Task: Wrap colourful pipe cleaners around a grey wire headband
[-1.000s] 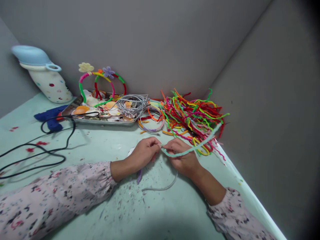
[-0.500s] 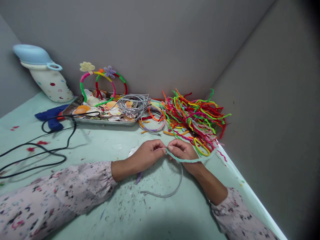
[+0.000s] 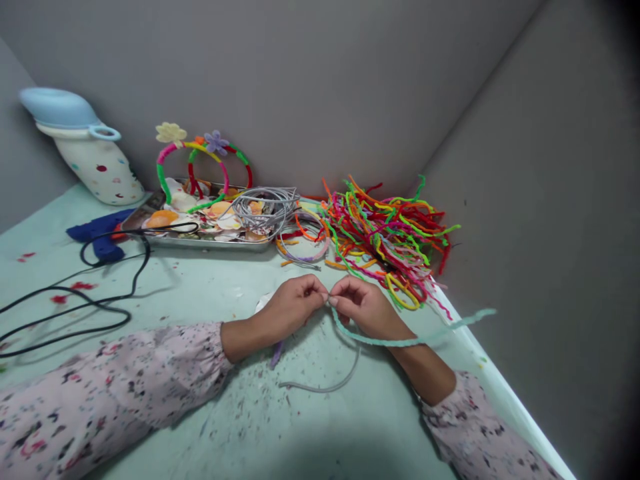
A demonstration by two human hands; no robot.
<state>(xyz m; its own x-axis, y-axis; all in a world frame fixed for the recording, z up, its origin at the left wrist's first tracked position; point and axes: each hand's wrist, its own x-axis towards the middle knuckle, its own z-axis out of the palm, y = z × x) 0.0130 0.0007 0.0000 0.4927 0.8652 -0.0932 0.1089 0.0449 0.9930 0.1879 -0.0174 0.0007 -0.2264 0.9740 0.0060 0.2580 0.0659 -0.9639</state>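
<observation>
My left hand [image 3: 293,308] and my right hand [image 3: 364,308] meet fingertip to fingertip over the pale green table [image 3: 210,293]. Both pinch one end of a grey headband [image 3: 325,385], whose arc curves down onto the table beneath them. My right hand also pinches a teal pipe cleaner [image 3: 400,340] at that end; its long tail sweeps under my right wrist and out to the right past the table edge. A purple piece [image 3: 277,353] lies under my left hand.
A heap of coloured pipe cleaners [image 3: 390,233] lies at the back right. A metal tray [image 3: 200,230] holds shells, grey headbands and two decorated headbands [image 3: 200,167]. A blue glue gun [image 3: 97,233] with black cord [image 3: 75,307] and a spotted white container [image 3: 85,150] stand left.
The teal pipe cleaner's free tail has swung from up near the coloured heap down and around to below my right wrist, pointing right. Both hands stay together.
</observation>
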